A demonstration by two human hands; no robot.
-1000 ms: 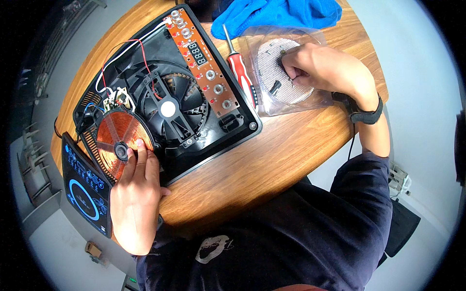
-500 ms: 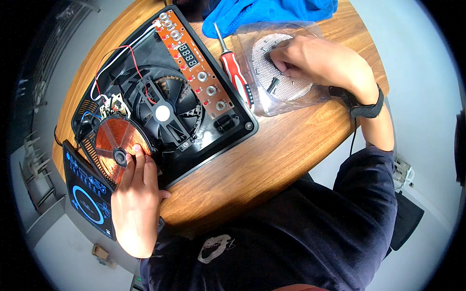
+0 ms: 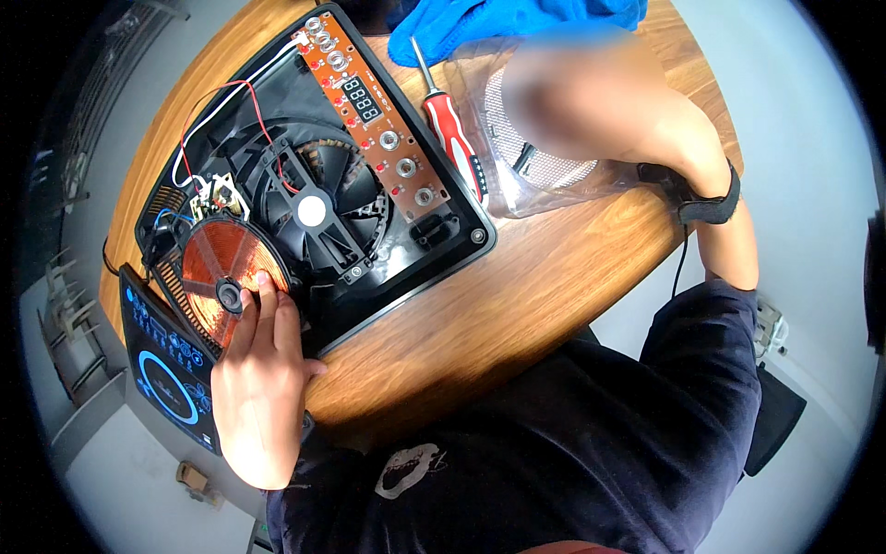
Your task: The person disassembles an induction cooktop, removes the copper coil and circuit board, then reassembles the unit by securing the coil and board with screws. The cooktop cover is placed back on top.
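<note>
On the left, my left hand [image 3: 261,388] holds the round copper coil [image 3: 210,254], two fingertips on its face near the hub and the thumb out to the side. Some of its other fingers are hidden. The coil leans over the left part of an opened black induction cooker base [image 3: 415,284], beside its fan [image 3: 318,208]. Far right, my right hand [image 3: 591,97] is over a clear plastic tray [image 3: 517,205] with a pale meshed round piece [image 3: 554,174] and a small black part [image 3: 523,159]. Blur hides its fingers.
A red-and-white screwdriver [image 3: 452,138] lies between base and tray. An orange circuit board [image 3: 369,115] runs along the base's right side, with thin wires [image 3: 242,85] to its left. Behind is a blue cloth [image 3: 498,23]. A black panel [image 3: 166,369] leans at the table's left edge.
My right hand has moved up and slightly right over the tray, smearing into blur. My left hand stays on the coil. The view has shifted very slightly.
</note>
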